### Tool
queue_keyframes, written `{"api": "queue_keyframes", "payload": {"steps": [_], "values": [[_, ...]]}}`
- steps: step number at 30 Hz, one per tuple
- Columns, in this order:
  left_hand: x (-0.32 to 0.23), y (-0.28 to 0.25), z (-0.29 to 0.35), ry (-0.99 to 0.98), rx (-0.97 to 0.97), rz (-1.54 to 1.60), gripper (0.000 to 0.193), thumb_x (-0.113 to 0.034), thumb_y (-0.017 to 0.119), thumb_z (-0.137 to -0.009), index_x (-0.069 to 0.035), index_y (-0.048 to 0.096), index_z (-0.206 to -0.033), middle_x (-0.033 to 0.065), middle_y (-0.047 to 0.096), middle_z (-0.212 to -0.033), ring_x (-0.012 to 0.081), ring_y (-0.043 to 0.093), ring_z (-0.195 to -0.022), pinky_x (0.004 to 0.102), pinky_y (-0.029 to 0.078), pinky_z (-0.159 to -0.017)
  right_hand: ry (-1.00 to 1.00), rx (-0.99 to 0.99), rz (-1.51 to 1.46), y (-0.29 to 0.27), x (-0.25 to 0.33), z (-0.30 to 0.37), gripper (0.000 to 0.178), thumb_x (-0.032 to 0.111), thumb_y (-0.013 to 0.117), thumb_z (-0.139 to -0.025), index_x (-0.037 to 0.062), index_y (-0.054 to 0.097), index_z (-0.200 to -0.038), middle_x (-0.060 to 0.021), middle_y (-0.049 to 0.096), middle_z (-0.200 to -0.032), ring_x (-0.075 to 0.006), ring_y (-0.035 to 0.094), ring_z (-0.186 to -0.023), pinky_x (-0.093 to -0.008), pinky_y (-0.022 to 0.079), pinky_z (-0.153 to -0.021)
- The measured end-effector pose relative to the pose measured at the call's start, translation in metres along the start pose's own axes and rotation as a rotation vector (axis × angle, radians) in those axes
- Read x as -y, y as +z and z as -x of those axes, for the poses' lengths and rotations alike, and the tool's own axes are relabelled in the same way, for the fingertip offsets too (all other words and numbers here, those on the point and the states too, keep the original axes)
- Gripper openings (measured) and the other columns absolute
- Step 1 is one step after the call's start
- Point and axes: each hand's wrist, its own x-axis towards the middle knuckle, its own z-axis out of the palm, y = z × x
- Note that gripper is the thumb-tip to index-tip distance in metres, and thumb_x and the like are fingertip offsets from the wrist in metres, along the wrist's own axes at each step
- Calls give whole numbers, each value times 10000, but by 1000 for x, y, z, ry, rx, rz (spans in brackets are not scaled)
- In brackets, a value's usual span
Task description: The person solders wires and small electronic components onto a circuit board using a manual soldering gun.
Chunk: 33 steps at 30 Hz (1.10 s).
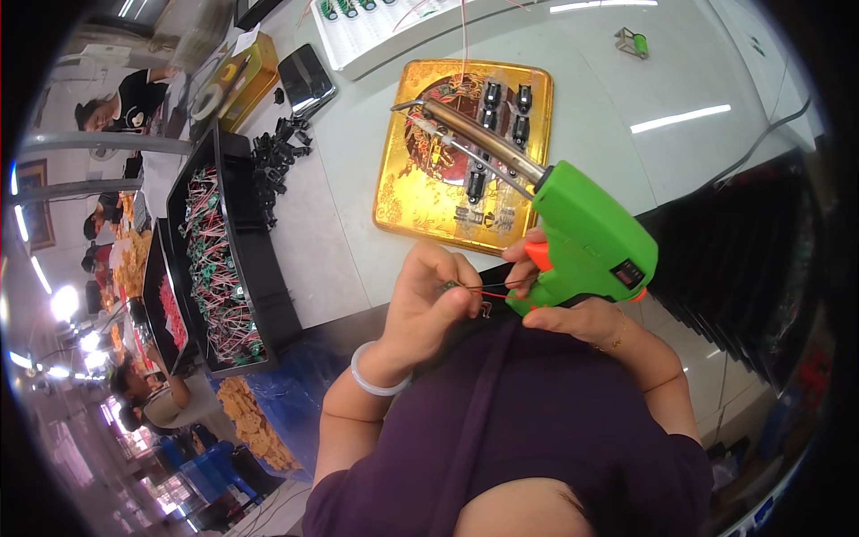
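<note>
Head view, the only 1: I have the left hand (429,291) with fingers closed on what looks like 1 small green board (450,285), held in front of the torso, just off the worktop (591,116) edge. The right hand (573,313) is wrapped around a green soldering gun (595,237); a red wire (490,294) runs from the board toward its fingers, can't tell if pinched.

Progress, my read: this board is mid-work. Gun tip is over the gold tin lid (389,197), well apart from the board, so no joint being made right now; can't tell if any is finished. Several black parts (475,186) sit on the lid; more lie in a loose pile (279,157). The black bin (246,242) holds many wired boards (210,268); whether done or waiting, unclear.
</note>
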Motion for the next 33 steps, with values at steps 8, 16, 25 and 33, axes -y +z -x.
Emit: {"api": "queue_keyframes", "payload": {"steps": [8,16,25,33], "values": [[-4,9,1,-105,-8,-105,208,15,505,-832,-81,326,-875,109,541,-798,147,532,-760,260,445,-675,-27,45,290,-1,12,0,547,21,678,-702,16,390,-1167,-120,497,-1068,-119,558,-813,-235,453,-746],[-17,16,-3,-206,10,-452,214,13,521,-826,-31,388,-988,67,541,-782,115,543,-737,251,448,-685,109,-105,68,4,8,-1,527,-1,635,-734,11,359,-1184,-126,511,-1048,-114,563,-797,-239,447,-757],[-42,4,-20,-565,130,-504,84,-89,505,-860,-12,484,-832,17,519,-672,75,505,-623,223,407,-541,-36,3,346,-3,2,-3,530,-16,610,-737,10,350,-1198,-135,541,-1002,-133,555,-826,-258,445,-754],[-52,-68,-64,-571,188,-884,109,-131,489,-879,-51,473,-806,-32,443,-609,30,388,-538,175,297,-473,-259,-117,-212,-36,-28,-9,444,130,542,-796,-2,397,-1195,-115,533,-1068,-241,523,-1006,-380,418,-876]]}}
